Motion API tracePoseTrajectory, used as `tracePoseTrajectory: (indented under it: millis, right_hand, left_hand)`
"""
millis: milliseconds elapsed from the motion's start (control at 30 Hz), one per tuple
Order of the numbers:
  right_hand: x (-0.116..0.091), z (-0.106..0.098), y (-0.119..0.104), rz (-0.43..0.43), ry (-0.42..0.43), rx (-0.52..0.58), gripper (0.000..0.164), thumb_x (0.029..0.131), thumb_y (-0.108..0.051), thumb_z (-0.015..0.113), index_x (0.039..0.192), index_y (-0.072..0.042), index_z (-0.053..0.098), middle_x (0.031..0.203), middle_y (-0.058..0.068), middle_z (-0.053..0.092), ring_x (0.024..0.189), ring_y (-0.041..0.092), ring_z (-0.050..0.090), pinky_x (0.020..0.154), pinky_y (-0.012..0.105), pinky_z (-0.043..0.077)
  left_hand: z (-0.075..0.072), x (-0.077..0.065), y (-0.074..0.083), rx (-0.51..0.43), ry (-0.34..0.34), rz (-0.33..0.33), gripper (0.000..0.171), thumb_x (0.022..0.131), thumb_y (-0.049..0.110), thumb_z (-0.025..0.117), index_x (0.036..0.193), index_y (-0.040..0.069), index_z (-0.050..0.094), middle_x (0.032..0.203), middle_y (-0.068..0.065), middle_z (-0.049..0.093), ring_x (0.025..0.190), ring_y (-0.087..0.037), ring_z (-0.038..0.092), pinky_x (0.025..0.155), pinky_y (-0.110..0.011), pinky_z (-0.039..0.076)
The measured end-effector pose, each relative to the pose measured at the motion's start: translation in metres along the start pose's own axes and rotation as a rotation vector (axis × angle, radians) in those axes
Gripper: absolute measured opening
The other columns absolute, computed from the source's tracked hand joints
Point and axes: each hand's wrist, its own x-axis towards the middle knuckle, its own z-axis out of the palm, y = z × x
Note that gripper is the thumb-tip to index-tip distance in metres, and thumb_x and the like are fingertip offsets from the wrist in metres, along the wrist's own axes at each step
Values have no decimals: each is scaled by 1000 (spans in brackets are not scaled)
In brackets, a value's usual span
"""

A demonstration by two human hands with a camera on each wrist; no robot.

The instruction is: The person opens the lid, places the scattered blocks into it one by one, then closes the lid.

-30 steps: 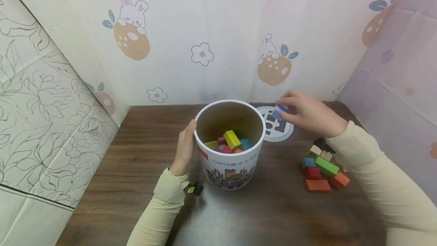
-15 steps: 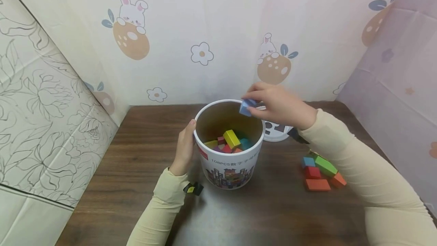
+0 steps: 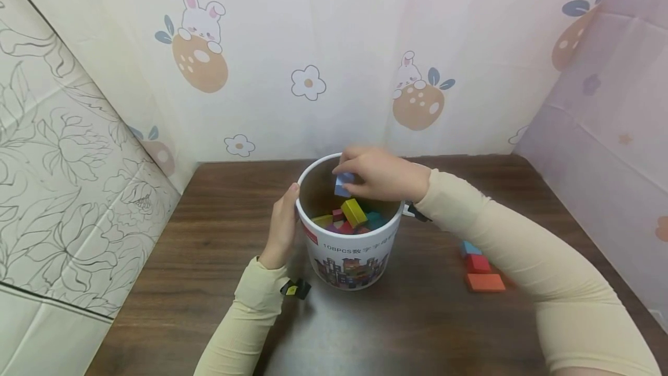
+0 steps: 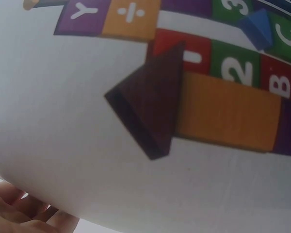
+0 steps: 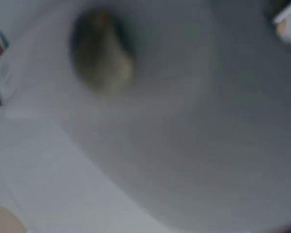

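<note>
My left hand [image 3: 282, 226] holds the near-left side of a white printed bucket [image 3: 351, 260], its thumb at the rim. In the left wrist view, fingers [image 4: 31, 206] curve along the bucket wall [image 4: 77, 145]. Inside the bucket lie several coloured blocks, among them a yellow block [image 3: 354, 212] on top. My right hand [image 3: 383, 173] reaches in over the far-right rim and pinches a light blue block [image 3: 342, 185] between thumb and fingers, above the pile. The right wrist view is blurred and shows mostly a pale surface [image 5: 150, 155].
Right of the bucket on the dark wooden table [image 3: 219, 306] lie a red block [image 3: 477, 263], an orange block [image 3: 486, 282] and a blue block [image 3: 471, 248], partly under the right sleeve [image 3: 511, 237]. A white lid behind the bucket is mostly hidden by the right arm. Patterned curtains [image 3: 271, 28] enclose the table.
My right hand has moved left with the light blue block, from over the lid, across the rim and into the bucket's mouth. The left hand and bucket have stayed put.
</note>
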Motion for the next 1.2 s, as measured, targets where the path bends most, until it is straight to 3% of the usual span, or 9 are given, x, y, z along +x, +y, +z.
tracePoseTrajectory:
  millis: [133,733,1033,1200]
  right_hand:
    - [4,6,-4,0,-33,2,30,86,-14,72,113,-3,71,101,7,64,89,18,59,80,28,57]
    - [-2,11,-1,43,-53,23,32,86,-20,73,115,-9,72,103,4,66,91,16,59,83,29,57]
    - [-29,0,5,75,-24,19,34,87,-25,73,118,-13,70,108,1,66,93,15,61,84,32,57]
    - [-55,-9,10,110,54,12,36,86,-25,74,120,-14,69,111,2,66,96,17,63,85,36,58]
  left_hand:
    - [0,0,0,-6,10,6,54,101,50,37,131,11,59,127,-14,61,117,-27,54,105,-50,43]
    - [0,0,1,5,11,8,53,101,51,35,130,14,60,128,-12,61,119,-27,54,106,-52,41]
    - [1,0,-1,-11,1,24,52,100,52,37,130,17,61,128,-9,62,120,-25,54,107,-52,40]
    - [1,1,-1,-16,5,27,51,100,51,37,130,16,61,128,-10,61,120,-26,54,106,-53,40]
